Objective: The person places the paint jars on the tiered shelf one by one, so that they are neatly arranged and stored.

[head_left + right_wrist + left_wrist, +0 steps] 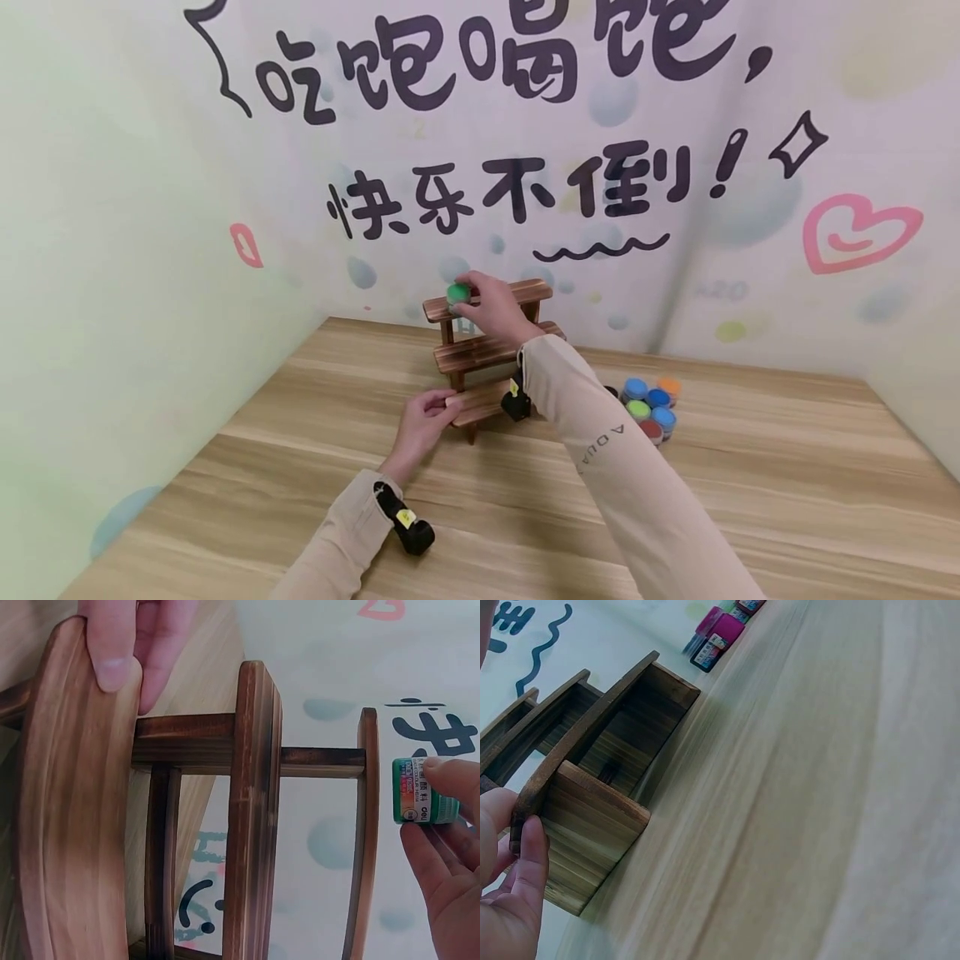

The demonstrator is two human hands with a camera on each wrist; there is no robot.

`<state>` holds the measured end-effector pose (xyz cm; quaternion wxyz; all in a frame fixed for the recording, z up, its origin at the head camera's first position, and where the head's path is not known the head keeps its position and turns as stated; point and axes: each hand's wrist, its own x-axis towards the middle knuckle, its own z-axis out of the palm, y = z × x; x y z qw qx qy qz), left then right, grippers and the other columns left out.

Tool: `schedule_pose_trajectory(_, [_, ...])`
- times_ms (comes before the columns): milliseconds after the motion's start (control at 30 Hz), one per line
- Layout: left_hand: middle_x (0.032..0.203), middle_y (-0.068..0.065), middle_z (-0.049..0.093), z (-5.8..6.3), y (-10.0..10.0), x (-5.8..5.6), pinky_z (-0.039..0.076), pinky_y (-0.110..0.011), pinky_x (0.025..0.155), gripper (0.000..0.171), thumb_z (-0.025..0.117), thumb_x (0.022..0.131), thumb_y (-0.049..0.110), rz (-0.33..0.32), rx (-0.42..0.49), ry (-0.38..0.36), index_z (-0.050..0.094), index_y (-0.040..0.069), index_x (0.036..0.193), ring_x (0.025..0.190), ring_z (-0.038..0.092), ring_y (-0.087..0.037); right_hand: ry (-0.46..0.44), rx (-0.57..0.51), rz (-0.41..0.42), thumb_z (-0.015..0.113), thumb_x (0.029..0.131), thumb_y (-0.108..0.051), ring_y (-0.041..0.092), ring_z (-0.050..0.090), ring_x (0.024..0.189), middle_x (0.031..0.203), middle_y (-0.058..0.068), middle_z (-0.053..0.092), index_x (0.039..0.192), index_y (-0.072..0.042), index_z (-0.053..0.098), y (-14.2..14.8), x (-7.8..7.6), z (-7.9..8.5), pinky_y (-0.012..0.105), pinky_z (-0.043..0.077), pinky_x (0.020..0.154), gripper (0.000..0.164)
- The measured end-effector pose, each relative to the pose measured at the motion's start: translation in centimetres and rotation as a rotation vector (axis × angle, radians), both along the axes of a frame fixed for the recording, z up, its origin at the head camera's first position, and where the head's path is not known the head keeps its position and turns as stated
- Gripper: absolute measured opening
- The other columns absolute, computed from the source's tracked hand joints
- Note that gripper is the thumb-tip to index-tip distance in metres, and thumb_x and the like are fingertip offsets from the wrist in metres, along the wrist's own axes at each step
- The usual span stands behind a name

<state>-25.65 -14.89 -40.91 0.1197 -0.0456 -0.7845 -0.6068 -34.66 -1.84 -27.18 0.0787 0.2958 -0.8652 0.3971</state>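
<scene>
A three-tier wooden display stand (477, 354) stands near the back wall, its steps rising toward it. My right hand (498, 310) holds a small green paint jar (458, 293) between thumb and fingers, at the left end of the top step. In the right wrist view a narrow gap shows between the paint jar (424, 793) and that top step (366, 825); a printed label faces the camera. Lower down, my left hand (422, 425) pinches the left end of the lowest step, thumb on one face and fingers on the other, as the left wrist view confirms.
Right of the stand, several paint jars stand grouped on the wood-grain table (787, 483), among them a light blue jar (663, 418) and an orange jar (669, 388). My right forearm partly covers them. A printed wall cloth (480, 233) rises behind the stand.
</scene>
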Motion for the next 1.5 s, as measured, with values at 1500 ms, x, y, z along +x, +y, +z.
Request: schedule_pose_trajectory(1500, [0.091,-0.019,0.061,-0.1,0.4,0.0,0.049,-0.021,0.059,0.029,0.061,0.081,0.005,0.010,0.054,-0.020,0.057,-0.012,0.105,0.074,0.058,-0.014,-0.056,-0.172,-0.010,0.056,0.086,-0.006,0.021,0.052,0.106,0.121,0.015,0.050,0.128,-0.008,0.043,-0.2,-0.2,-2.1,0.027,0.045,0.086,0.044])
